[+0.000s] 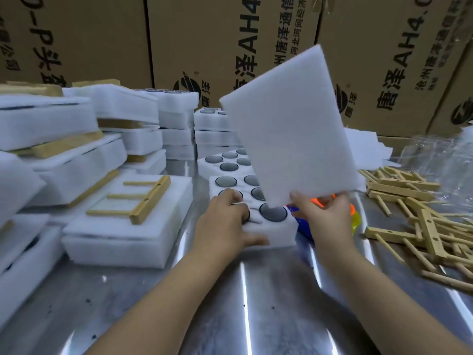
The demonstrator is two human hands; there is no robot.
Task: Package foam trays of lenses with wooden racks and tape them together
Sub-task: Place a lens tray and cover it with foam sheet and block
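Right grip [325, 213] is clamped on the bottom edge of a foam sheet [289, 129], thumb in front and fingers behind; I see the sheet tilted up in the air over the far part of the tray [279, 231]. Left grip [225, 221] is spread apart on the tray's near left corner, fingers lying on top and thumb along the near wall, clamping nothing. From my seat the tray sits on the steel tabletop [256, 303] just ahead of centre, dark round lenses [273, 212] seated in its pockets. A second tray [225, 160] of lenses lies right behind it, touching or nearly so. To the left stand stacked foam packs [122, 234], one with a wooden rack [146, 198] lying flat on top. On the right a loose pile of racks [422, 226] lies on the tabletop. Something orange and blue [355, 219] shows under my right grip; I cannot tell what it is. Printed cartons [204, 34] fill the back.
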